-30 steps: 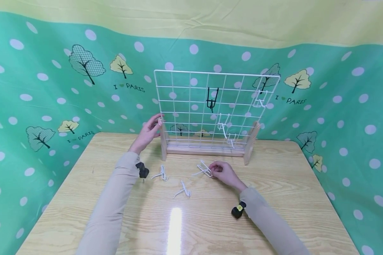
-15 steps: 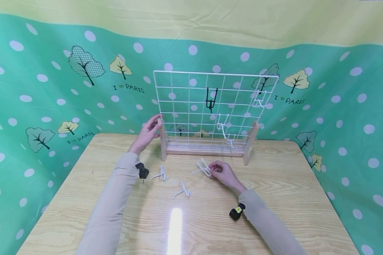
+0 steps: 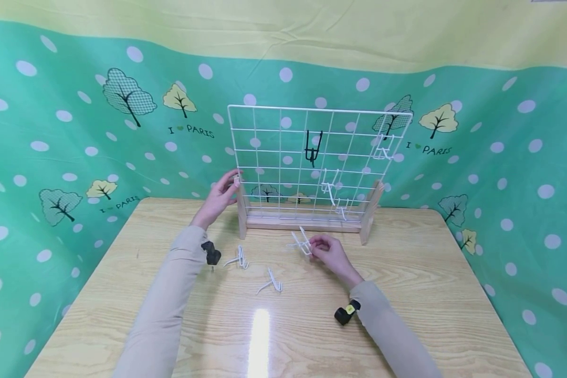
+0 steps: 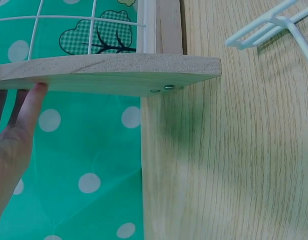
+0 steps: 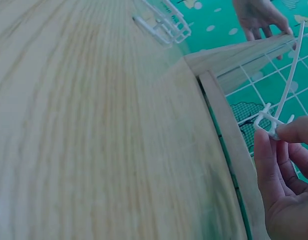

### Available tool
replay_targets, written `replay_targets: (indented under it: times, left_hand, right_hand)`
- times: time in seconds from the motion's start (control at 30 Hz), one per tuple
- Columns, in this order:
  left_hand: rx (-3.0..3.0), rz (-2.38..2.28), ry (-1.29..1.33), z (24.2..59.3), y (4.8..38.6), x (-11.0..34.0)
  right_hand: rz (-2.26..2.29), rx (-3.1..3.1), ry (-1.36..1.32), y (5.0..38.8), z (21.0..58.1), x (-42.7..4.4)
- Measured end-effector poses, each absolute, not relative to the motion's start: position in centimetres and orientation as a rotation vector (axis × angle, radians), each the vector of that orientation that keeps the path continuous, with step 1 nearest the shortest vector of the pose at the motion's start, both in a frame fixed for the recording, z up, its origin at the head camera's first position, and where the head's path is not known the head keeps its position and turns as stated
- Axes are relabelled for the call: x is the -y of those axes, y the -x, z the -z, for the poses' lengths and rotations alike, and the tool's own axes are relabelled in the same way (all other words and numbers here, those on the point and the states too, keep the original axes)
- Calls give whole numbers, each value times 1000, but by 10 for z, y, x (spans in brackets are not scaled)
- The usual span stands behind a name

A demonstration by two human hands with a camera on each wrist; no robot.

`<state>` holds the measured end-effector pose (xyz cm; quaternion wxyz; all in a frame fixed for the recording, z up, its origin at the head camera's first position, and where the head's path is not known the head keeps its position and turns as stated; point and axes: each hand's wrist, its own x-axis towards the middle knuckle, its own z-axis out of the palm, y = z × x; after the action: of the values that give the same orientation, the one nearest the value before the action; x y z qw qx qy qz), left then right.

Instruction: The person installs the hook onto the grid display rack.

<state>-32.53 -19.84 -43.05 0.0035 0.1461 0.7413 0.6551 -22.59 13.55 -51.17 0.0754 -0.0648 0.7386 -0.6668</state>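
Nearest on the tabletop lies a loose white hook, with a second loose hook a little farther off to the left; both are thin bent wire and should be light, stiff and hard to damage, though flat fingers may skid on so narrow a rod. Just beyond, the right hand pinches the held hook between thumb and finger at its crosspiece, raised in front of the base rail, its long prong pointing away from the fingers. That crosspiece looks the best place to take hold: the prong, gripped alone, would probably let the piece twist. Well apart from it, the left hand is clasped about the near-left upright of the wooden stand, a sensible spot, since wood gives more grip than wire. The stand carries a white wire grid, likely springy if pushed midway, with a black hook and three white hooks hung on it. A green dotted curtain closes the back.
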Motion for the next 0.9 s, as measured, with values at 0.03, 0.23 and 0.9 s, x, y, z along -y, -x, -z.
replay_targets:
  times: [0.03, 0.23, 0.9]
  left_hand:
    - [-2318, -2056, -454, 430, 326, 198]
    - [-2291, -2054, -464, 419, 317, 196]
    - [-2301, -2033, -471, 404, 305, 193]
  right_hand:
    - [2004, -2215, 195, 226, 511, -135]
    - [2065, -2209, 202, 228, 504, -130]
    - [2258, -2104, 193, 237, 466, -114]
